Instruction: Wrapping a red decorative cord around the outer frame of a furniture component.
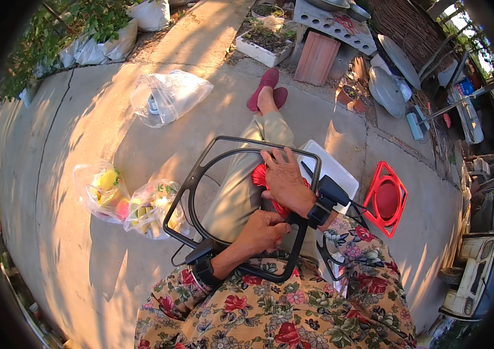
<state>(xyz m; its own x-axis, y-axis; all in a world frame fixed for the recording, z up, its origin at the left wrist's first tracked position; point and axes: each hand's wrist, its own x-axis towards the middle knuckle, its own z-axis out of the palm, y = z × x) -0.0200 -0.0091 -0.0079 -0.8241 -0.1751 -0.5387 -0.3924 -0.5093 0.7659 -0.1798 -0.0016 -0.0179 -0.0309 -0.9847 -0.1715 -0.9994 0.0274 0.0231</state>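
A black square frame with a round ring inside (191,200) lies across my lap, over my crossed, outstretched legs. My right hand (286,181) is at the ring's right side, wrapped over a bundle of bright red cord (259,175), its fingertips near the frame's far bar. Red strands run down from under the palm toward my other hand. My left hand (260,232) is closed inside the ring, close to the frame's near right side; what its fingers grip is hidden. Dark devices are strapped to both wrists.
Right of me lies a red frame with a round red middle (387,199), beside a white tray (340,168). Bags of fruit (153,210) sit on the left. A clear plastic bag (172,96) lies ahead. Farther right are a tile (317,59), a planter (263,47) and a toy-like vehicle (478,276).
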